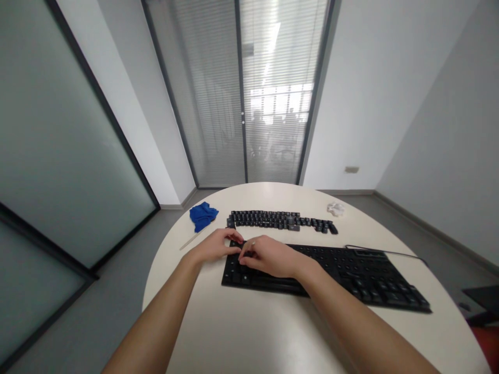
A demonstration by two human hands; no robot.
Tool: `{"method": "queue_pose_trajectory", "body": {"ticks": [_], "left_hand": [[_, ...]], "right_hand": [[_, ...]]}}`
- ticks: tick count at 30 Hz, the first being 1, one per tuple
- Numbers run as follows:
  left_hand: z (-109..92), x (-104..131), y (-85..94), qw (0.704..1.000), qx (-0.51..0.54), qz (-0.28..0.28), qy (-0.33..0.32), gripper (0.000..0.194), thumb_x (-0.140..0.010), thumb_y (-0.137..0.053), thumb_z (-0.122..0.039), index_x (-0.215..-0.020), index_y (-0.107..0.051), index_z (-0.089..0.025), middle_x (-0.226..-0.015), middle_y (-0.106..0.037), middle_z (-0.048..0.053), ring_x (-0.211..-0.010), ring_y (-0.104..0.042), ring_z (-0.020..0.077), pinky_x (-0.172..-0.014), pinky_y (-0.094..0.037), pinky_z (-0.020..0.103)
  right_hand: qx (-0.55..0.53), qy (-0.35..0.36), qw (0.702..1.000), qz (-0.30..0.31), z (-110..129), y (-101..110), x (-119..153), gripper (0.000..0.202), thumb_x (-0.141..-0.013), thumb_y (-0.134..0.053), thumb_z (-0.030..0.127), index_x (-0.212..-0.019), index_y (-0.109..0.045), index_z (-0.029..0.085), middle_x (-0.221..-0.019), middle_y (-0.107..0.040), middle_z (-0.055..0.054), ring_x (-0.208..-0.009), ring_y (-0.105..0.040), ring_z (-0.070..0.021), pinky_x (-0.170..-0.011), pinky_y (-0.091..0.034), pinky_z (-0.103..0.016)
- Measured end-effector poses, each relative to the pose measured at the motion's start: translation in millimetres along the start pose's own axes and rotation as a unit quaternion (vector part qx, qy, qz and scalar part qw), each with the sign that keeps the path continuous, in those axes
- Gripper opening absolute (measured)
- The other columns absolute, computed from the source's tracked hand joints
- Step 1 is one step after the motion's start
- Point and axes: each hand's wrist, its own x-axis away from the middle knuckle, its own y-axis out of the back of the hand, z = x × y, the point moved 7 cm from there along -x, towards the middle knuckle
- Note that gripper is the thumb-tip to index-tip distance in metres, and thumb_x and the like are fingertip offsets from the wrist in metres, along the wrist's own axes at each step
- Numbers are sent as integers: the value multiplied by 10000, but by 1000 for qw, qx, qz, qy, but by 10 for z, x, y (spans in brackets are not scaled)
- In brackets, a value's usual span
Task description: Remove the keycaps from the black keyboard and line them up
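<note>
A black keyboard (339,266) lies at a slant on the round table, its left part bare of several keycaps. My left hand (214,246) is at its far left corner, thumb and fingers apart and touching the top edge. Over the left section, my right hand (275,257) is closed, thumb and fingertips pinched together low over the keys. Whatever is in that pinch, if anything, is too small to make out. Behind the keyboard, loose black keycaps (265,219) are set out in rows. My right hand and forearm hide part of the keyboard.
A crumpled blue cloth (202,215) and a thin pale stick (191,241) lie at the left of the white table (230,332). Crumpled white tissue (336,209) sits at the back right. The keyboard's cable (401,254) runs to the right edge.
</note>
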Motion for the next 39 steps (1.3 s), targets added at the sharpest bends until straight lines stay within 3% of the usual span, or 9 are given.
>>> {"method": "queue_pose_trajectory", "body": {"ticks": [3,6,13,21,29,33,36,39], "left_hand": [[-2,4,-49,999,-3,34,8,268,-707,-756,-228,-962,-706,-161,-1008,-717,76,-956,-647,212,-917,-483,333],[-9,10,-46,999,-25,42,10,280,-700,-762,-217,-971,-708,-175,-1016,-714,60,-976,-636,211,-923,-470,326],[-189,42,-33,995,-79,57,-21,204,-784,-715,-323,-951,-729,-206,-991,-720,33,-970,-624,202,-925,-435,312],[-256,50,-150,990,-98,81,-55,238,-744,-761,-430,-854,-733,-221,-1009,-665,41,-1042,-570,215,-961,-394,314],[-203,21,-128,998,-48,50,5,216,-775,-721,-333,-932,-677,-191,-1002,-686,36,-979,-602,212,-920,-425,321],[-136,-18,-157,999,4,36,2,231,-748,-742,-297,-927,-663,-176,-997,-687,49,-977,-614,213,-937,-431,346],[-100,-39,-155,999,46,4,-12,333,-728,-757,-240,-1027,-623,-181,-976,-674,45,-968,-616,199,-934,-448,355],[-121,-49,-141,999,19,-20,-35,308,-749,-734,-200,-1034,-618,-193,-967,-669,33,-965,-615,191,-932,-458,351]], "right_hand": [[-108,-50,993,0,-260,-43,8,277,-908,-562,367,-929,-740,156,-741,-742,-53,-611,-631,-154,-567,-433,-232],[-251,-86,964,-2,-485,-129,24,348,-897,-567,451,-953,-715,141,-750,-745,-67,-680,-686,-182,-627,-513,-255],[-358,-113,925,-51,-635,-165,42,378,-814,-665,498,-920,-696,136,-751,-719,-54,-701,-703,-185,-703,-565,-301],[-338,-98,930,-103,-726,-128,50,365,-847,-639,489,-931,-680,136,-723,-713,-49,-659,-656,-150,-684,-532,-276],[-279,-60,943,-168,-669,-27,52,351,-876,-607,467,-919,-709,134,-813,-692,-58,-746,-638,-166,-707,-515,-274],[-285,-79,938,-179,-731,-58,49,370,-864,-612,477,-942,-696,126,-809,-691,-66,-764,-655,-185,-723,-531,-292],[-289,-97,932,-195,-799,-62,49,372,-854,-617,484,-943,-684,130,-807,-699,-69,-758,-669,-193,-722,-538,-302],[-280,-115,929,-214,-847,-35,48,357,-848,-621,477,-921,-678,132,-772,-700,-66,-721,-669,-190,-706,-539,-303]]}}
